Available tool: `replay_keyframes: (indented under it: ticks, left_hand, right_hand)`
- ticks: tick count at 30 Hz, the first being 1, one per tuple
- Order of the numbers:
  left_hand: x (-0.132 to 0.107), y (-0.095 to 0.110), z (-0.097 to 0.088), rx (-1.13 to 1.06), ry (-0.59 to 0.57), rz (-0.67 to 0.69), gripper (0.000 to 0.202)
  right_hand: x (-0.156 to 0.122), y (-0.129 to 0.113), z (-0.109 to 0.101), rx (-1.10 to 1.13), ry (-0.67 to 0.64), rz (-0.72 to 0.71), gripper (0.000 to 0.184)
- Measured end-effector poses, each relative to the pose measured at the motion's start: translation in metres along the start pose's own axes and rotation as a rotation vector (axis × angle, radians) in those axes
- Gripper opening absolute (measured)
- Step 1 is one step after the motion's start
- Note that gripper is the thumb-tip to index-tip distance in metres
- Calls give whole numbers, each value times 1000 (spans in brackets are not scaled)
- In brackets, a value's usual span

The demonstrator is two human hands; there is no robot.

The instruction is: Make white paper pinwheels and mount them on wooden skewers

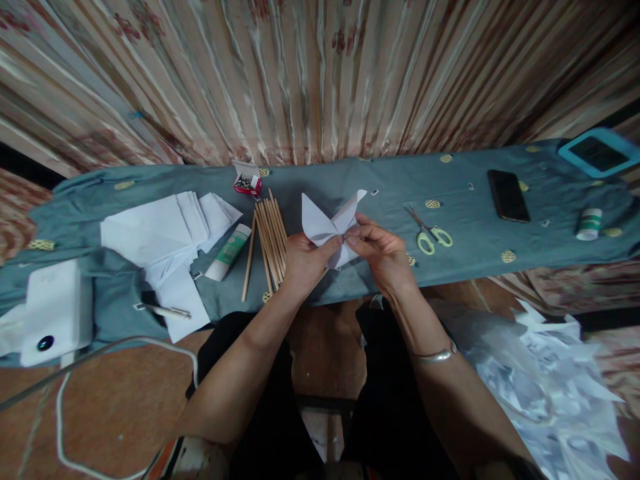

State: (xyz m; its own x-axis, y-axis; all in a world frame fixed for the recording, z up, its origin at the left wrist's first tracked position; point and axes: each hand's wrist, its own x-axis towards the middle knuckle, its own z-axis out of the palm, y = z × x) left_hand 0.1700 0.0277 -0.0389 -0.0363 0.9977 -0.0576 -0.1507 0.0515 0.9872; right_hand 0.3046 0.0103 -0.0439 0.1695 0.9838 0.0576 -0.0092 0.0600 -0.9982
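Both my hands hold a folded white paper shape [327, 223] with two pointed flaps, just above the near edge of a grey-blue cloth [460, 200]. My left hand [303, 263] grips its lower left side, thumb pressed on the paper. My right hand [377, 250] pinches the fold at the middle right with its fingertips. A bundle of thin wooden sticks [269, 241] lies on the cloth right beside my left hand.
White paper sheets [160, 230], a green-white glue tube [229, 252], a small red staple box [247, 183] and a pen [163, 311] lie left. Yellow-handled scissors [429, 233], a black phone [508, 195] and a tape roll [590, 223] lie right. A white box [55, 310] with cable sits far left. Paper scraps [560, 393] pile up lower right.
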Motion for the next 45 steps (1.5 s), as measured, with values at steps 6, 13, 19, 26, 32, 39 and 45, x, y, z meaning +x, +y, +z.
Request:
replay_keyframes:
  ticks: [6,13,19,26,32,39,45]
  left_hand:
    - [0,3,1,-9,11,3,8]
    - [0,2,0,-81,1,-38,13]
    - [0,2,2,-240,20,-127,24]
    - [2,2,0,-297,17,-155,27]
    - [1,2,1,-298,-2,-166,24]
    - [-1,2,2,-176,13,-130,22]
    - [-2,0,1,-127,-25,-97,19]
  right_hand:
    - [0,1,0,-10,5,11,20]
    - [0,1,-1,-6,-18,3,18]
    - [-1,-7,0,189,8,69,19]
    - [5,-11,-16,281,74,72,19]
    - [4,-13,-23,245,46,34,19]
    - [-1,-9,-12,63,-36,-53,12]
    - [1,-2,-10,-61,-38,-124,6]
